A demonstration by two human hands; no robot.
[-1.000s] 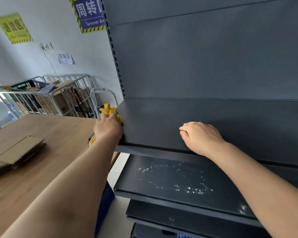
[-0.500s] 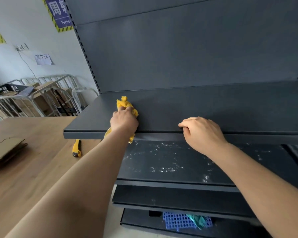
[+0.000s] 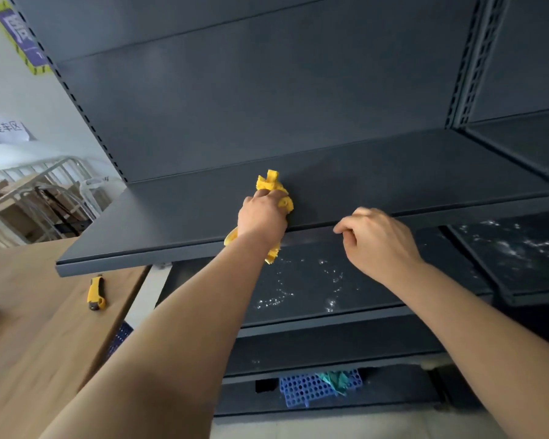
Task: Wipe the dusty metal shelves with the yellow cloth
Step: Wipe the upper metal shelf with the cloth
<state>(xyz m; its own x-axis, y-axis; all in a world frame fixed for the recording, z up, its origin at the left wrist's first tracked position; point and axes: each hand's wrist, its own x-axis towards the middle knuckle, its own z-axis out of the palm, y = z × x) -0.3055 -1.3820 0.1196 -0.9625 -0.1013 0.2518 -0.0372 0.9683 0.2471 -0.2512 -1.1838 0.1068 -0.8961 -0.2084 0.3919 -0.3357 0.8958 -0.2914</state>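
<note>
Cloth (image 3: 271, 185) clamped in L hand (image 3: 260, 217) fingers on shelf (image 3: 393, 179); R hand (image 3: 377, 242) curled at lip, grip unclear; knife (image 3: 95, 293) on table (image 3: 29, 312).

My left hand (image 3: 262, 217) covers most of the yellow cloth (image 3: 271, 183); only a tuft above my fingers and a frayed end below my wrist show. The purple sign (image 3: 21, 39) is cut off at the top-left edge. Down low, a shelf lip (image 3: 251, 377) hides the blue perforated basket (image 3: 311, 389)'s top; the green thing (image 3: 333, 380) in it, can't tell.
</note>
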